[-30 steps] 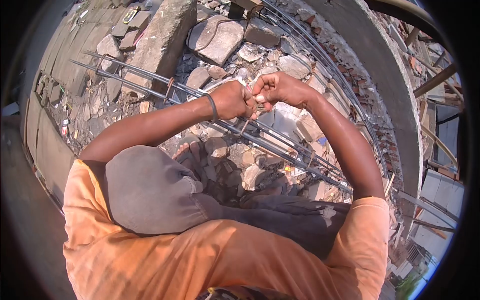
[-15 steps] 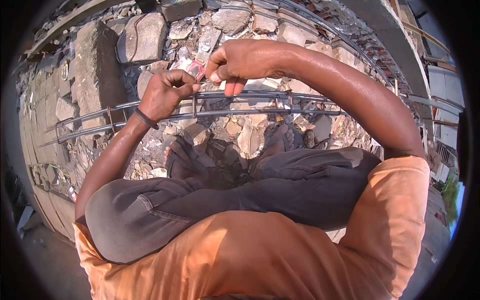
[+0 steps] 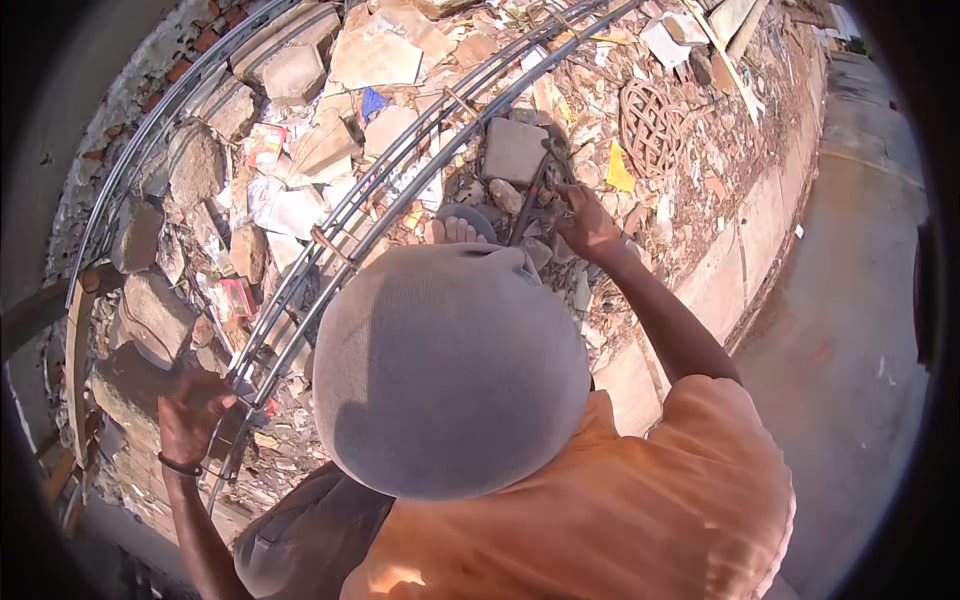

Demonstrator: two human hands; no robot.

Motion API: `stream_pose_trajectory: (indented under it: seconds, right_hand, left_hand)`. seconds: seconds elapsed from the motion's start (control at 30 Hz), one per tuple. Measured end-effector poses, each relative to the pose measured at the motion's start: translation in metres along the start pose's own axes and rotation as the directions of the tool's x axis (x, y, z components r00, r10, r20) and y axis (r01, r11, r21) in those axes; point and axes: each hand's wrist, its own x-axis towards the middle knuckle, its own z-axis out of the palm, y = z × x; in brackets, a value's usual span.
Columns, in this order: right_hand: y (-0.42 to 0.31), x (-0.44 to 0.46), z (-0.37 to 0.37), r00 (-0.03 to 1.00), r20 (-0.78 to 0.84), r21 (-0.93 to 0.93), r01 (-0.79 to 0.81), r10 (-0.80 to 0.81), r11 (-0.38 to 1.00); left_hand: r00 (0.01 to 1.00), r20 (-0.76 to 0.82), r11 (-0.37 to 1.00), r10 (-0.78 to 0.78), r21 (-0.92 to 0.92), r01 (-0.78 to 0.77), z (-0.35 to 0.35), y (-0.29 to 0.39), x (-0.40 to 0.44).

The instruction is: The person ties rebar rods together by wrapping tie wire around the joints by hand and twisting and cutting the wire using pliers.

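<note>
A long cage of several steel reinforcing bars (image 3: 395, 212) with square stirrups runs diagonally over the rubble. At its near lower end is my left hand (image 3: 192, 420), thumb and fingers apart, close beside the bars and not gripping them. My right hand (image 3: 592, 228) reaches down beyond my raised knee, its fingers spread next to a dark, long-handled tool (image 3: 532, 198); it looks like pincers, partly in shadow. Whether the fingertips touch its handle is hard to make out. My foot (image 3: 460, 230) in a sandal shows beside the tool.
Broken concrete slabs (image 3: 293, 75) and litter cover the ground. A flat grey block (image 3: 515, 150) lies near the tool, with a woven round mat-like piece (image 3: 650, 128) beyond. More bars (image 3: 130, 170) curve along the wall at left. A low concrete edge (image 3: 735, 275) borders pavement at right.
My hands have parted from the thin piece they pinched together above the bars. The view has turned right; my right hand has gone down near the tool, my left stays by the bars.
</note>
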Motion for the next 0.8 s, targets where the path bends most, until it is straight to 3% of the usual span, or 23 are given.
stream_pose_trajectory:
  seconds: [0.07,0.13,0.17,0.27,0.3,0.4,0.43,0.53,0.63,0.77,0.8]
  right_hand:
    - [0.005,-0.011,0.026,0.996,-0.060,-0.043,-0.069,0.066,0.997]
    - [-0.004,-0.008,0.047,0.974,-0.142,-0.047,-0.183,0.175,0.982]
    - [-0.016,-0.004,0.047,0.935,-0.163,0.045,-0.310,0.314,0.950]
    - [-0.018,0.005,0.054,0.893,-0.376,0.079,-0.235,0.247,0.969]
    - [-0.018,0.010,0.052,0.874,-0.343,0.161,-0.308,0.346,0.938]
    - [-0.001,0.023,0.055,0.855,-0.133,0.130,-0.486,0.501,0.864]
    - [0.000,0.023,0.052,0.861,-0.220,0.054,-0.458,0.458,0.887]
    - [0.039,0.026,0.070,0.897,-0.243,0.169,-0.335,0.369,0.927]
    - [0.042,0.017,0.069,0.867,-0.335,0.179,-0.326,0.369,0.928]
    - [0.030,-0.019,-0.004,0.879,-0.379,0.518,-0.059,0.291,0.853]
    - [0.018,-0.024,-0.031,0.872,-0.409,0.627,0.056,0.267,0.777]
  left_hand:
    - [0.993,0.002,0.982,0.117,0.151,-0.116,-0.002,0.011,0.001]
    - [0.996,-0.083,0.990,0.038,0.142,-0.026,0.001,0.009,0.005]
    - [0.982,-0.133,0.976,-0.133,0.155,0.153,0.002,0.025,0.007]
    - [0.962,-0.177,0.922,-0.209,0.291,0.254,0.010,0.041,0.015]
    - [0.987,-0.152,0.899,-0.056,0.423,0.116,0.012,0.033,0.016]
    - [0.987,-0.135,0.841,0.090,0.541,-0.003,0.012,0.028,0.015]
    - [0.975,-0.213,0.885,-0.068,0.438,0.157,0.013,0.033,0.014]
    - [0.970,-0.243,0.907,0.012,0.411,0.092,0.014,0.037,0.007]
    - [0.977,-0.202,0.960,0.069,0.279,-0.010,0.009,0.020,0.003]
    - [0.984,-0.123,0.960,0.131,0.265,-0.094,-0.012,0.026,-0.010]
    - [0.959,-0.201,0.935,0.199,0.330,-0.125,-0.024,0.031,-0.013]
